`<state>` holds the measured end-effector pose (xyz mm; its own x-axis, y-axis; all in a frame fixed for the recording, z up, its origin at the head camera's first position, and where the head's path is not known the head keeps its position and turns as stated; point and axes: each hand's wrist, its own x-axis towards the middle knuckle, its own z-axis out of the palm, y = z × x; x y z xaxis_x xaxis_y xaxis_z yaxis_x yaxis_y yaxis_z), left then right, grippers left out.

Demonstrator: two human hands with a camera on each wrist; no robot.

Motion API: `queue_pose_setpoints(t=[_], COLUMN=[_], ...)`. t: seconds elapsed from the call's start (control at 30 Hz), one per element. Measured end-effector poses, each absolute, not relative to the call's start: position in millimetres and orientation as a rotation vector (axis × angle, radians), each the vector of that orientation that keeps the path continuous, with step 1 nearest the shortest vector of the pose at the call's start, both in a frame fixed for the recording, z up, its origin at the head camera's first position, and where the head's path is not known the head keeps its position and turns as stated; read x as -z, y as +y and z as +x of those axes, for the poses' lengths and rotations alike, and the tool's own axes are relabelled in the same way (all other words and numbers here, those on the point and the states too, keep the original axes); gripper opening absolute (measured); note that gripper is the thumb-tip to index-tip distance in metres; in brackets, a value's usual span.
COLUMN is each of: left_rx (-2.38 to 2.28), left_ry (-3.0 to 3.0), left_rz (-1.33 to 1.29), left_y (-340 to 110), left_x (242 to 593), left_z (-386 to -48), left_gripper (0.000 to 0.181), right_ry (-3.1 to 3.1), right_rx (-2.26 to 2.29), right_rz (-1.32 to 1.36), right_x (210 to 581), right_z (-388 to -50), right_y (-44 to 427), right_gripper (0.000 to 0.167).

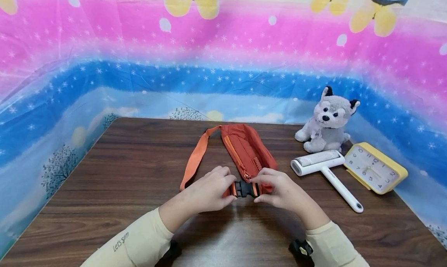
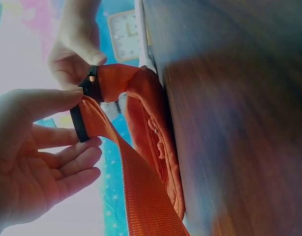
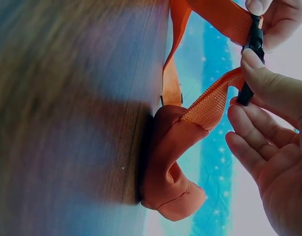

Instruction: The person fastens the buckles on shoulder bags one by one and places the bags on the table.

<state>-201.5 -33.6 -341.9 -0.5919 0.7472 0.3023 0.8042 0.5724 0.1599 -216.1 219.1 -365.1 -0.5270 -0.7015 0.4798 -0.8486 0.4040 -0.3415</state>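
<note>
A rust-red waist bag lies on the table, its orange strap looping out to the left. Between my hands is its black side-release buckle, whose two halves appear joined. My left hand pinches the left end of the buckle between thumb and fingers, also seen in the left wrist view. On the opposite end, my right hand pinches the buckle where short orange webbing runs to the bag. Both hands hold the buckle raised off the wood. Fingers cover parts of its ends.
A white lint roller lies right of the bag, beside a yellow clock. Behind them sits a grey plush dog. The brown wooden table meets a patterned cloth backdrop along its back and sides.
</note>
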Motion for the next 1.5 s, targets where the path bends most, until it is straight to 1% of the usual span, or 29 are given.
queue_pose_setpoints(t=[0.7,1.1,1.5], left_rx=[0.441,0.462,0.471], left_ry=[-2.612,-2.587,-2.554], left_rz=[-1.326,-1.320,-1.320], left_y=[-33.9,-34.3,-33.9], left_x=[343.4,342.7,341.4], left_z=[-201.3,-201.1,-200.2], left_gripper=[0.036,0.036,0.035], right_ry=[-2.379,-2.393,-2.399], right_rx=[-0.876,-0.901,-0.906], right_rz=[1.357,1.325,1.319], right_x=[370.2,368.4,366.9], right_z=[-217.0,-216.4,-215.8], right_y=[221.5,220.0,217.9], right_gripper=[0.042,0.041,0.043])
